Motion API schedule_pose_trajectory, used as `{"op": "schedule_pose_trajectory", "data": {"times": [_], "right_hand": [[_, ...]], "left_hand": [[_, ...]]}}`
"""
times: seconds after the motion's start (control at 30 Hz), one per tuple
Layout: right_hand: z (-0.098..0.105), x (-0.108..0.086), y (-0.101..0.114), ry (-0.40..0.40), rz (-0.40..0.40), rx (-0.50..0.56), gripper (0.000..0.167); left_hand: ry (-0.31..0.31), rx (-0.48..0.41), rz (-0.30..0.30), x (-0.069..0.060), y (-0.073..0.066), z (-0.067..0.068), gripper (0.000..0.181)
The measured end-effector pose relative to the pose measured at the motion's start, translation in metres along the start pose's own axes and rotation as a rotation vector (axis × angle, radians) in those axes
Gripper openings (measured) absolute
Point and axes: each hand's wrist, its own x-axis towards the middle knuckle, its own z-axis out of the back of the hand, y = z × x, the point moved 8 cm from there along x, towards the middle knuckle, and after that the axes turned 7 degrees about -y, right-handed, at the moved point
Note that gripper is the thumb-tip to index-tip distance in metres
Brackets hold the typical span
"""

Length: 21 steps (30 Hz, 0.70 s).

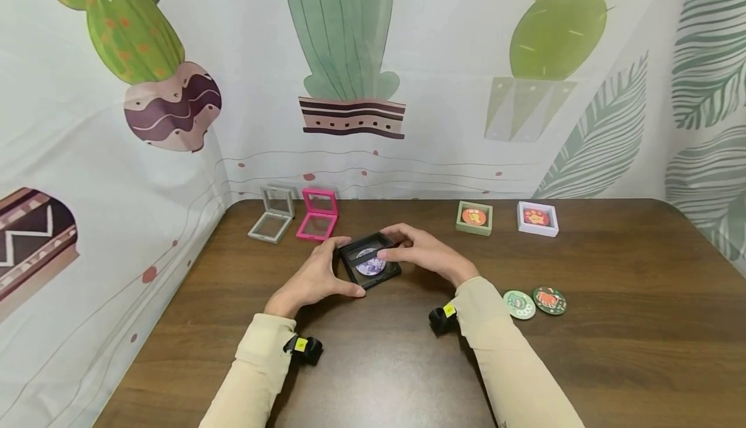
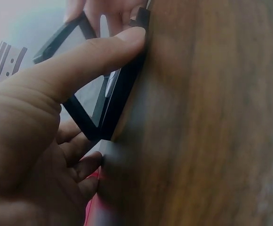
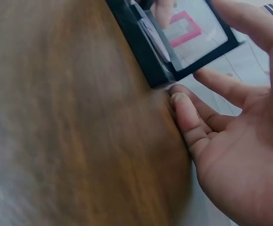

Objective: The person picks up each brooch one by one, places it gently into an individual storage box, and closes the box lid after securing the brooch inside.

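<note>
A black hinged display case [image 1: 381, 280] lies on the table with its lid partly raised, tilted over the base. Inside sits a round purple-and-white badge [image 1: 370, 267]. My left hand [image 1: 317, 276] holds the base from the left, thumb at the near edge and fingers round the far side. In the left wrist view that thumb presses the case's side wall [image 2: 120, 101]. My right hand [image 1: 428, 253] pinches the lid, whose frame [image 3: 207, 59] stands at a slant in the right wrist view; its lower fingers rest by the table.
Behind on the left stand an open grey case [image 1: 274, 214] and an open pink case [image 1: 318, 214]. At the back right lie a green case [image 1: 474, 218] and a white case [image 1: 537, 219], each holding a badge. Two loose badges, light green [image 1: 519, 305] and dark green [image 1: 550, 300], lie beside my right forearm.
</note>
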Motion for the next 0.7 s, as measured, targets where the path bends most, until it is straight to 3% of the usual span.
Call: {"op": "schedule_pose_trajectory", "data": {"times": [0.7], "right_hand": [[-0.0071, 0.0025, 0.0021, 0.101, 0.02, -0.245, 0.097]], "left_hand": [[0.03, 0.004, -0.034, -0.0009, -0.0019, -0.0001, 0.108]]}}
